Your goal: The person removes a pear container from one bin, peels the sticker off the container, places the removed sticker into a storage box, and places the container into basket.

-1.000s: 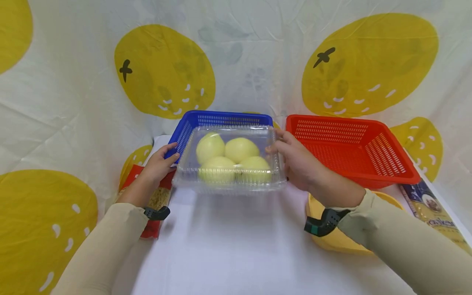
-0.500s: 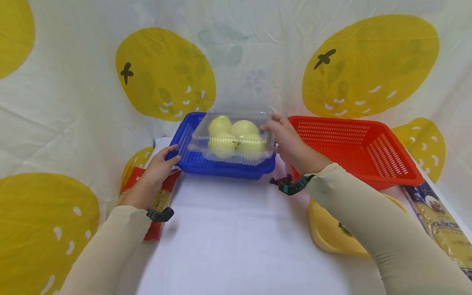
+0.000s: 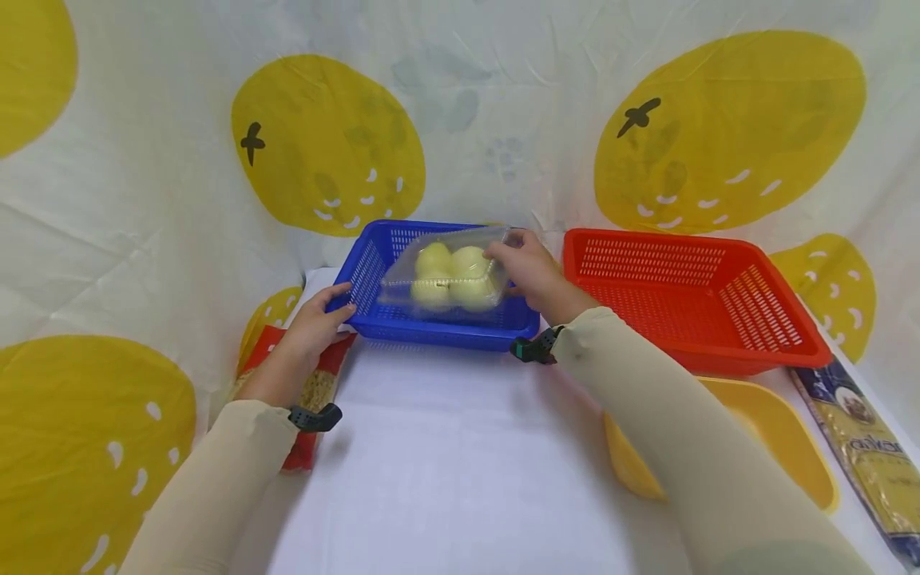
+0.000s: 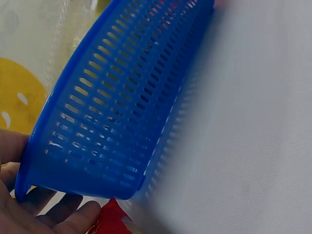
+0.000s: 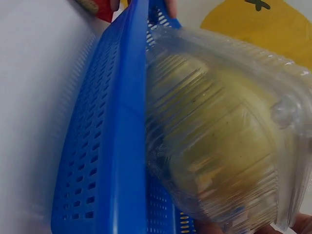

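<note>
A clear plastic clamshell box (image 3: 449, 275) with several pale yellow-green round fruits inside is tilted within the blue basket (image 3: 438, 331), its right side higher. My right hand (image 3: 528, 267) grips the box's right end. In the right wrist view, the box (image 5: 224, 136) reaches down past the blue rim (image 5: 129, 107); only some fingertips show at the bottom. At the basket's left front corner my left hand (image 3: 309, 327) holds the rim. The left wrist view shows the left hand (image 4: 29, 209) with its thumb and fingers on either side of that rim (image 4: 53, 95).
Right of the blue basket stands a red basket (image 3: 719, 355), with a yellow tub (image 3: 805, 447) in front, partly behind my right forearm. A blue-and-gold packet (image 3: 855, 431) lies at the far right. Beneath my left wrist is a red packet (image 3: 305, 451).
My right hand has carried the box away from me, then down and left into the blue basket, where its right side tips up. The left hand stays at the rim.
</note>
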Demonstrator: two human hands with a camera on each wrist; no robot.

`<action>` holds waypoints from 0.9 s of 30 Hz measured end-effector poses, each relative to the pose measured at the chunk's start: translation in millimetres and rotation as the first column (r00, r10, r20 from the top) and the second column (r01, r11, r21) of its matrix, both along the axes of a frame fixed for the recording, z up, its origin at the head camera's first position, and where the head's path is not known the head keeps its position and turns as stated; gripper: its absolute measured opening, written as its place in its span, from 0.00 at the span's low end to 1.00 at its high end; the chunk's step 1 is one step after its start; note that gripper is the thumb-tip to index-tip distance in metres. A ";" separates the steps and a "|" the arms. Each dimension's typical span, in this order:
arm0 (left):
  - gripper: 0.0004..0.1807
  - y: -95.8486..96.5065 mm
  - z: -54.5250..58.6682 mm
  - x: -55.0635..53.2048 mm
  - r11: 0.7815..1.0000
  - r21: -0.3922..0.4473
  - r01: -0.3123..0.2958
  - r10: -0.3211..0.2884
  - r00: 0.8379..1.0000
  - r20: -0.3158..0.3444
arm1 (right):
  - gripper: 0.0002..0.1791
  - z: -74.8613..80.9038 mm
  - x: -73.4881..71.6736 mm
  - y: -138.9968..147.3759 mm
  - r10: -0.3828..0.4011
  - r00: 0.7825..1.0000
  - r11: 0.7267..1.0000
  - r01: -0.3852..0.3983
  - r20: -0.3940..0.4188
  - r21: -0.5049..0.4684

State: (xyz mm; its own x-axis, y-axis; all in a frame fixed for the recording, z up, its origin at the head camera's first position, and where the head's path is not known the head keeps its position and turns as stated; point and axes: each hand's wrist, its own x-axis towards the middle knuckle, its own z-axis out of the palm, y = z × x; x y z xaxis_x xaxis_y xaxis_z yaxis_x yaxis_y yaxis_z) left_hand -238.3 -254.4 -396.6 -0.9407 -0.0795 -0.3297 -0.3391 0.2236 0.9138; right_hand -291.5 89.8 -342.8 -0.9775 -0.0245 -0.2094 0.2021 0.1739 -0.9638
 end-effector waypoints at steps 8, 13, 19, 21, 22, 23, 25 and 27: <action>0.33 -2.5 -1.5 0.0 0.999 -0.050 -0.004 0.005 1.000 0.010 | 0.47 -8.3 -4.6 -7.8 0.046 0.999 0.990 -0.044 -0.012 0.137; 0.33 -4.3 -0.9 0.0 0.995 -0.096 0.002 -0.003 1.000 -0.008 | 0.50 -11.3 -10.0 -2.4 0.117 0.993 0.985 -0.117 0.007 0.127; 0.32 -5.0 -0.1 0.0 0.996 -0.094 0.003 -0.005 1.000 -0.019 | 0.50 -16.0 -18.5 0.0 0.171 0.985 0.985 -0.170 0.036 -0.023; 0.32 -4.1 0.2 0.3 0.995 -0.096 0.007 -0.008 1.000 -0.015 | 0.49 -18.1 -20.9 0.3 0.176 0.984 0.983 -0.175 0.033 -0.050; 0.32 -3.5 0.2 0.6 0.995 -0.098 0.008 -0.009 1.000 -0.012 | 0.49 -19.5 -22.1 0.8 0.181 0.983 0.982 -0.179 0.030 -0.053; 0.33 -3.1 0.3 1.0 0.995 -0.098 0.010 -0.011 1.000 -0.009 | 0.49 -21.1 -23.2 1.3 0.184 0.983 0.982 -0.182 0.024 -0.056; 0.33 -2.0 0.6 1.9 0.995 -0.097 0.010 -0.010 1.000 -0.002 | 0.48 -24.0 -25.9 2.1 0.190 0.982 0.980 -0.189 0.013 -0.061; 0.33 -1.1 0.7 2.3 0.995 -0.101 0.002 -0.002 1.000 0.002 | 0.47 -26.2 -28.7 2.6 0.197 0.980 0.978 -0.197 0.007 -0.066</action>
